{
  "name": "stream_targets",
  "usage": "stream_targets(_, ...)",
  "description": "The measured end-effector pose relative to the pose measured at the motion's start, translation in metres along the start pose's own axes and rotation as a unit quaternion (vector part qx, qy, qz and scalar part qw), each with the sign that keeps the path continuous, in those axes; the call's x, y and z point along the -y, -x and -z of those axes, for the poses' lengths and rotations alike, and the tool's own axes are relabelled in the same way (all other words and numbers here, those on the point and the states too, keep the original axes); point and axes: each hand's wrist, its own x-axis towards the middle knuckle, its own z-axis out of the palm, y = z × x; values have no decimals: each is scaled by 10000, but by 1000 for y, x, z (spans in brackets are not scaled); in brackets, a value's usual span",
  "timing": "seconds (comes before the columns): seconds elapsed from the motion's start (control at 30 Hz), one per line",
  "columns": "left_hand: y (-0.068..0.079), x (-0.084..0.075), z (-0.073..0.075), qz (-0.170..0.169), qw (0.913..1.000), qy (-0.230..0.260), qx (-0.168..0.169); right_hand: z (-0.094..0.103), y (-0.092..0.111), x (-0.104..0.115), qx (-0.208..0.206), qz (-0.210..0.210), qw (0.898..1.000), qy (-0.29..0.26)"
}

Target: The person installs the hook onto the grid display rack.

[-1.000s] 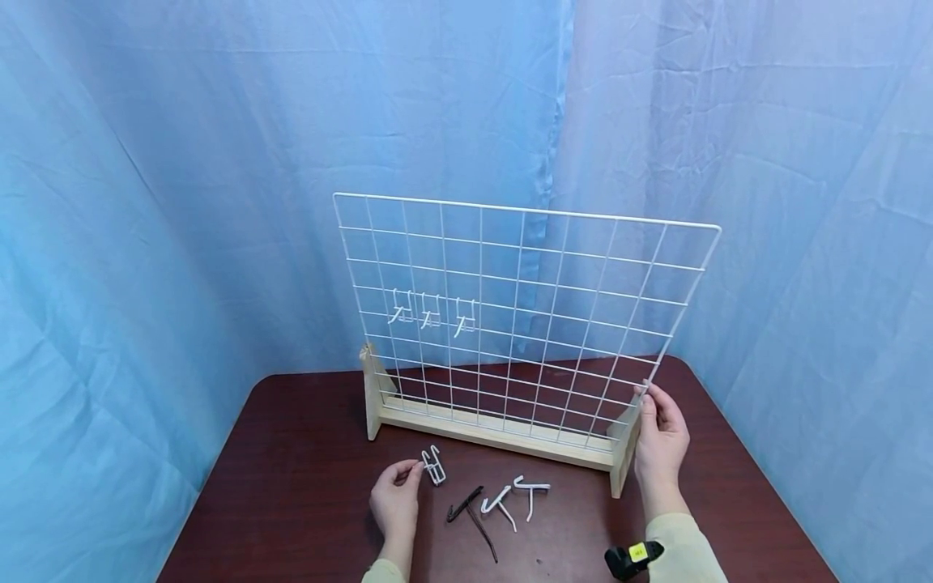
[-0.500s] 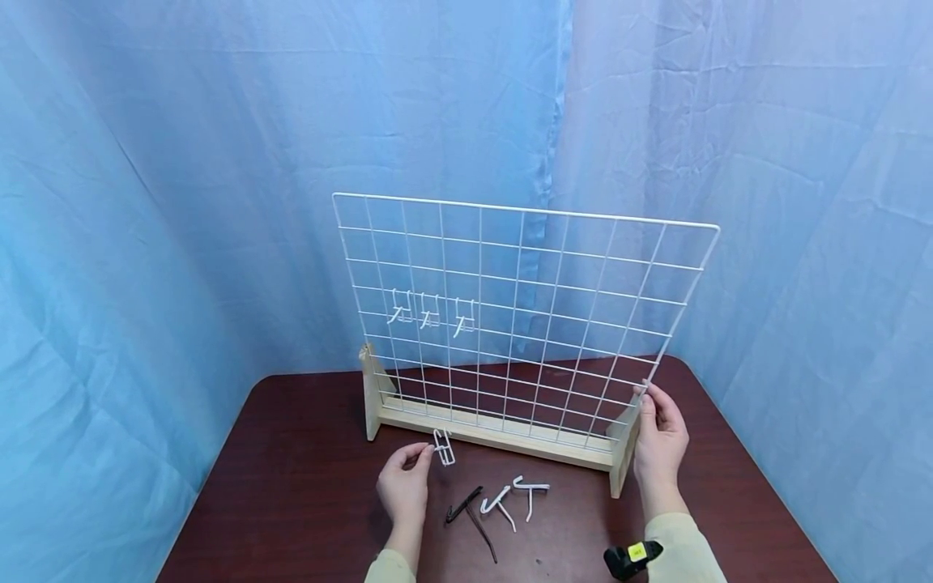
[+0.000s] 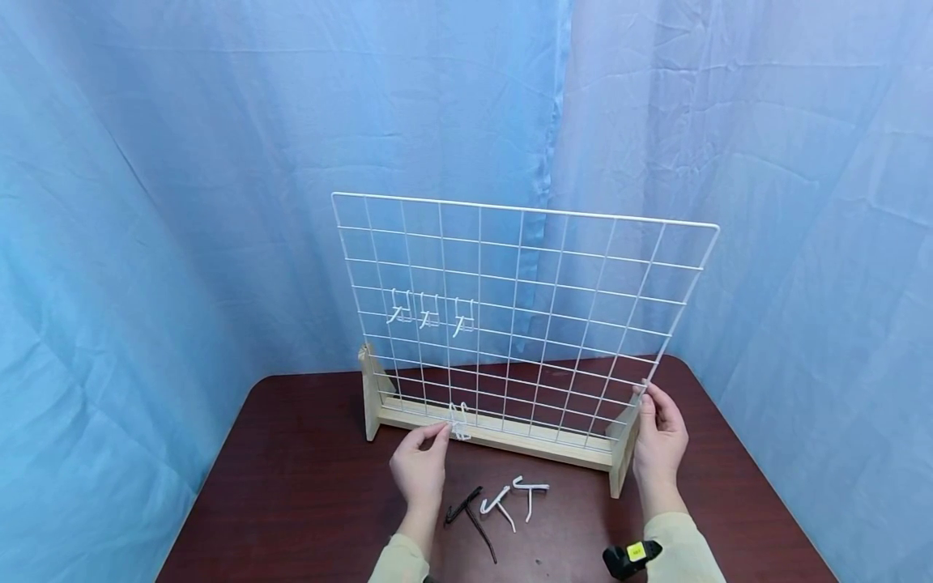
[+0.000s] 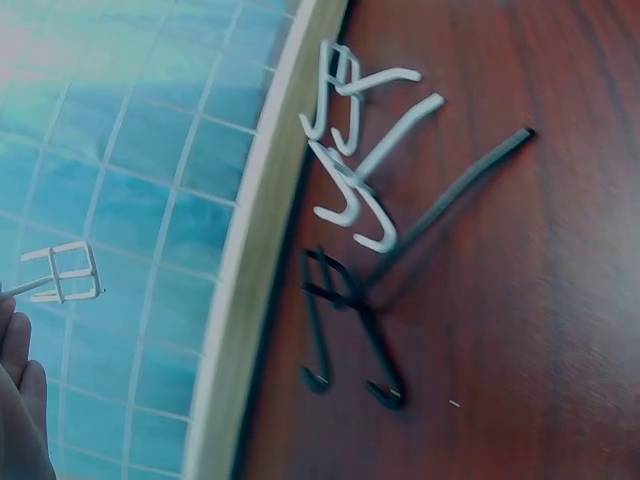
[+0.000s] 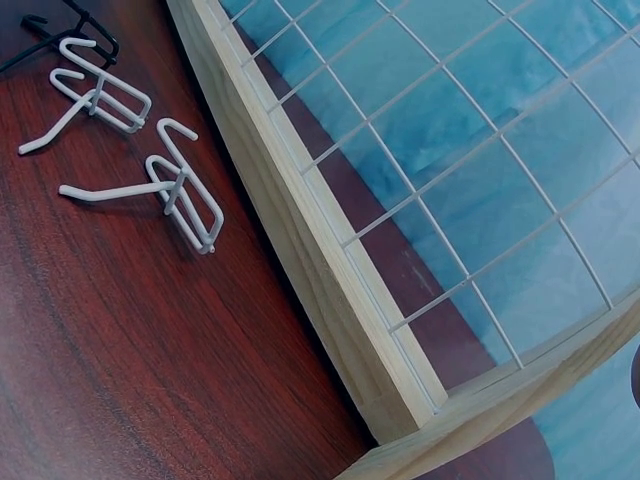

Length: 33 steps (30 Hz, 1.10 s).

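Note:
My left hand [image 3: 421,470] pinches a white wire display hook [image 3: 459,435] by its prong, low in front of the wire grid panel [image 3: 525,210]. In the left wrist view the same hook [image 4: 77,273] extends beyond my fingertips, its two bent ends pointing away from the hand. My right hand [image 3: 662,445] grips the panel's right edge, where it meets the wooden stand [image 3: 503,442]; the fingers behind are partly hidden. Three white hooks hang on the grid's left half, among them the leftmost hook [image 3: 398,312].
On the dark red table [image 3: 291,486] lie a black hook [image 3: 464,506] and two white hooks, one in the middle [image 3: 496,503] and one to the right [image 3: 533,487]. Blue curtains [image 3: 219,202] surround the table. A black device [image 3: 623,560] sits at the right wrist.
My left hand has moved forward and right with the white hook, from over the table to the grid's lower bars; the hook has turned more upright. My right hand stays in place.

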Motion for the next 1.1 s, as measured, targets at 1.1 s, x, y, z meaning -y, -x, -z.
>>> stream_targets(1.1, -29, -90, -34, -1315, 9870, 735, -558, 1, -1, -1, -1, -27, 10000, -60)
